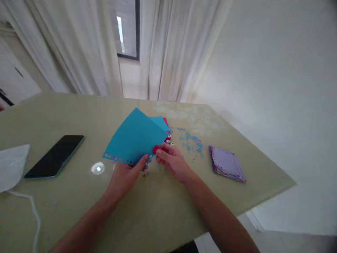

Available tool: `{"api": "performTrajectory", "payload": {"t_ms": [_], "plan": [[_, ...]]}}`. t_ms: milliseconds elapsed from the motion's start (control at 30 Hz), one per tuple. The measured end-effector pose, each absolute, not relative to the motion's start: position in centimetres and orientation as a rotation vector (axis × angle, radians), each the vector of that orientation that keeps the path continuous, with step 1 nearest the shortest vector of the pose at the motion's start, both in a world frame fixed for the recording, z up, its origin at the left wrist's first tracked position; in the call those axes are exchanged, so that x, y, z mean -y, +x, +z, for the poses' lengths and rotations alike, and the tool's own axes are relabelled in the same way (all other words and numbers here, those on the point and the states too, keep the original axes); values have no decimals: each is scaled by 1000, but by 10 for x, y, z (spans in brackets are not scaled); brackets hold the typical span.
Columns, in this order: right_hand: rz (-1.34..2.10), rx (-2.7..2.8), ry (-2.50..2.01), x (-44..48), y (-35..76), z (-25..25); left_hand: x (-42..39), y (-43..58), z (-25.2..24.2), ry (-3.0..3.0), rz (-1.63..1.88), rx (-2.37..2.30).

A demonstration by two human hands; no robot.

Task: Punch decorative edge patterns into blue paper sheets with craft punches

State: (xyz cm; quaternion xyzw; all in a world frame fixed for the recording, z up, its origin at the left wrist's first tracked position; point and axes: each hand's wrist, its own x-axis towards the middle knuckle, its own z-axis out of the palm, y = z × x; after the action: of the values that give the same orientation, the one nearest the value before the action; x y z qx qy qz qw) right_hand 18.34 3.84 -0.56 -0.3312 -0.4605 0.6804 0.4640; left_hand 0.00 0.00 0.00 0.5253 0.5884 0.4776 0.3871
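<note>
Finding: your left hand [125,175] is pinching the blue sheet [135,138] at its near edge, thumb on top and fingers clamped beneath. Your right hand [173,163] is closing its fingers round a small red punch [156,149], which is meeting the sheet's near right corner, just beside the left thumb.

Handling, as judged: the sheet is thin card, light and springy, and it is creasing easily. The near edge is the place to be gripping it, clear of the row of holes [116,158].

Orientation: the punched edge is facing you. The sheet is looking nearly square, its longer run apparently fanning away from the fingers, up and leftward.

Surroundings: more sheets are lying beyond the fingers, confetti [192,142] and a stack [228,163] to their right, and a phone [55,156] well to their left on the worktop [158,211].
</note>
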Motion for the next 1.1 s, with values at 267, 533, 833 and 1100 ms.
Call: {"api": "performTrajectory", "payload": {"t_ms": [267, 533, 833, 1100], "plan": [[1640, 1176, -864, -38, 183, -7, -2, 2, -2, 1367, 1191, -1491], [1640, 1200, -899, -37, 184, -7, -3, 3, -3, 1368, 1197, -1500], [1596, 1242, -869, -38, 185, -13, -2, 5, -4, 1386, 1197, -1493], [1563, 1198, -848, -35, 180, -13, -1, 6, -1, 1352, 1188, -1458]]}}
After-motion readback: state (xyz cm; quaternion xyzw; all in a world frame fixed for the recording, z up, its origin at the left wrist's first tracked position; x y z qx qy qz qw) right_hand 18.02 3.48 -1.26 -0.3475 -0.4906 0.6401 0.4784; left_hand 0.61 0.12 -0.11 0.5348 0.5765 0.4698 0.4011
